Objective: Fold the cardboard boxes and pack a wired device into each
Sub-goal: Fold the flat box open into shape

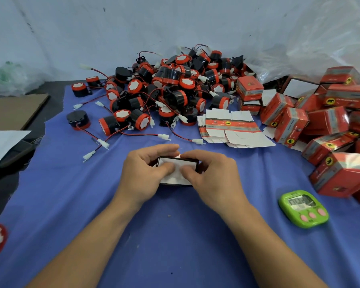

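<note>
L hand (144,170), R hand (211,173), both w/ fingers (164,148) curled round box (176,162)

Devices (164,88) behind; boxes (328,129) right

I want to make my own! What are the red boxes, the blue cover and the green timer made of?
Red boxes: thin cardboard with a glossy print; light glints on them, and the flat ones show white insides. Blue cover: probably woven cloth, matte, with wrinkles. Green timer: likely hard plastic, smooth and shiny.
</note>
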Demonstrator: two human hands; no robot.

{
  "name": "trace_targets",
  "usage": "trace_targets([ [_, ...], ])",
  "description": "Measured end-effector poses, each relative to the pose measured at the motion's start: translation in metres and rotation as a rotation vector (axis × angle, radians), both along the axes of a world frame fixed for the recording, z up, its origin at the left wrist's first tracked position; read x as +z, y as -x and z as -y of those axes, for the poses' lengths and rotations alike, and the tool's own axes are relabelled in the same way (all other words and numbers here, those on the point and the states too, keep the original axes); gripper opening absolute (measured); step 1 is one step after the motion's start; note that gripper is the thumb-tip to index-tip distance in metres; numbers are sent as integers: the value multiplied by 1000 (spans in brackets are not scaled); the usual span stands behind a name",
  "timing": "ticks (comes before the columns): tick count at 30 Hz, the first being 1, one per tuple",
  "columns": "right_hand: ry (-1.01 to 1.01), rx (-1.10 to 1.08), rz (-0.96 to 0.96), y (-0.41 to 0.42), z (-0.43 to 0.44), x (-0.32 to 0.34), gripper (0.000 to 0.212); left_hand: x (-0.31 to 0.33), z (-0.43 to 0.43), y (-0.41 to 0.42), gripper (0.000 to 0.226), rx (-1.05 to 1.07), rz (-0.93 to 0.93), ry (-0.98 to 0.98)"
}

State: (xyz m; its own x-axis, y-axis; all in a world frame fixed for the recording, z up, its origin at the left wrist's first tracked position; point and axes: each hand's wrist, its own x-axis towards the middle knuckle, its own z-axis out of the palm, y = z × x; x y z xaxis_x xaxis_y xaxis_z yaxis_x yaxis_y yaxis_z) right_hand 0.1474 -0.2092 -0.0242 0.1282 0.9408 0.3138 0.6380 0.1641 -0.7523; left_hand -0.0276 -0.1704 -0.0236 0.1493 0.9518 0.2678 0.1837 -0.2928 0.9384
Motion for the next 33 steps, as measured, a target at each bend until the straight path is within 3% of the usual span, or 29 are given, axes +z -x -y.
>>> trace_targets([
  [7, 19, 27, -31, -5, 3, 2, 36, 5, 0, 1, 42, -82, 43, 63],
  [12, -9, -57, -2, 2, 4, -2, 32, 2, 2, 3, 55, -116, -91, 0],
  [23, -62, -102, 89, 11, 1, -4, 24, -3, 0, -4, 48, 70, -130, -105],
  [27, 18, -21, -41, 4, 0, -1, 21, 0, -3, 1, 44, 0, -58, -35],
  [33, 94, 103, -115, -9, 0, 5, 39, 6, -3, 4, 32, -20, 238, 100],
])
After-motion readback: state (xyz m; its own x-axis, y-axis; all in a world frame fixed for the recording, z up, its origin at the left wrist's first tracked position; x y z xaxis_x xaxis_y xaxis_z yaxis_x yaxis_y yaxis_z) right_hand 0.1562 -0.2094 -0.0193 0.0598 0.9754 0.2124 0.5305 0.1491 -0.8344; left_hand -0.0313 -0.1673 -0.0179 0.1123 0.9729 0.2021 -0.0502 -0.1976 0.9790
